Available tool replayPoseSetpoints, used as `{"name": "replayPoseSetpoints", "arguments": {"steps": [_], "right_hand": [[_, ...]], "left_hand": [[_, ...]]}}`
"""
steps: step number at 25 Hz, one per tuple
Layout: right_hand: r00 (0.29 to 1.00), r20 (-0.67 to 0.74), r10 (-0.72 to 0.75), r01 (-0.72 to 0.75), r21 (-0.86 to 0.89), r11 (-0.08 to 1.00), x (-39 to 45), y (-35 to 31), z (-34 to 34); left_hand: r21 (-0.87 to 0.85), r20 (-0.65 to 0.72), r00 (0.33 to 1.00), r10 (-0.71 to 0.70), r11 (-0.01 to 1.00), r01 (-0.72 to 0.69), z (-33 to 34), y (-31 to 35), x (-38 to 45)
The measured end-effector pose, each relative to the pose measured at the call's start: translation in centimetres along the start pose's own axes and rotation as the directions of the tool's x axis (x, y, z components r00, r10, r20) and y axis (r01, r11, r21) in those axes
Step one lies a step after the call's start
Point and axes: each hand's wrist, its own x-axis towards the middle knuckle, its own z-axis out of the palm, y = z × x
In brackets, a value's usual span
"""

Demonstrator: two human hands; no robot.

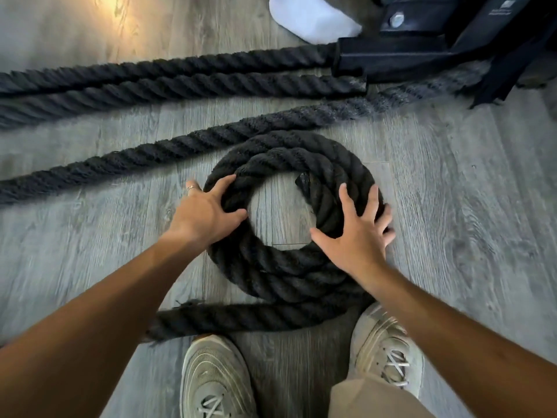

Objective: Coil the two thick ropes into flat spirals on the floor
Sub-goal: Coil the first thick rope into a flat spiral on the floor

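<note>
A thick black twisted rope (289, 267) lies on the floor (452, 191) in a flat coil of about two turns around a bare round gap, directly ahead of the person's two pale sneakers (217, 378). Its inner end shows at the upper right of the gap, and a frayed outer end (162, 324) sticks out to the left just in front of the shoes. From the top of the coil the rope runs off to the left. Farther back, more lengths of rope (168, 76) lie side by side across the floor and reach a black metal base (401, 55) at the upper right, beside something white (310, 19). The floor is grey wood-look planks, with a warm patch of light at the upper left. The left hand (205, 215) grips the coil's left side, its fingers (226, 184) curled over the turns and the thumb hooked into the gap. The right hand (358, 233) rests on the right side with fingers spread and nearly straight, pressing flat on the rope.
</note>
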Motion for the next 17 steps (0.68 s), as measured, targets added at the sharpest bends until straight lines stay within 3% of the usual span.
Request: {"name": "replayPoseSetpoints", "arguments": {"steps": [3,7,9,11,13,17], "right_hand": [[0.976,0.088,-0.2,0.202,-0.023,0.979,4.0,0.8,-2.3],[0.925,0.19,-0.33,0.335,0.006,0.942,7.0,0.3,-4.8],[0.96,0.1,-0.263,0.268,-0.042,0.963,5.6,0.0,-4.2],[1.0,-0.014,-0.02,0.02,-0.011,1.0,2.0,-0.3,-1.8],[0.991,-0.005,0.13,-0.13,0.04,0.991,-2.1,-0.6,0.7],[1.0,-0.011,0.018,-0.018,-0.034,0.999,-2.7,-0.2,1.7]], "left_hand": [[-0.073,-0.008,0.996,-0.093,0.993,0.092,1.7,-0.5,-3.7],[0.17,-0.125,0.989,-0.077,0.98,0.098,2.1,0.3,-4.4],[0.119,-0.16,0.987,0.035,0.993,-0.016,1.1,0.9,-2.7],[0.063,-0.115,0.977,0.177,0.983,-0.171,0.1,1.2,-0.1],[0.11,-0.013,0.963,0.27,0.957,-0.267,-0.6,1.3,2.3],[0.242,0.039,0.959,0.28,0.929,-0.281,-0.5,1.2,3.5]]}}
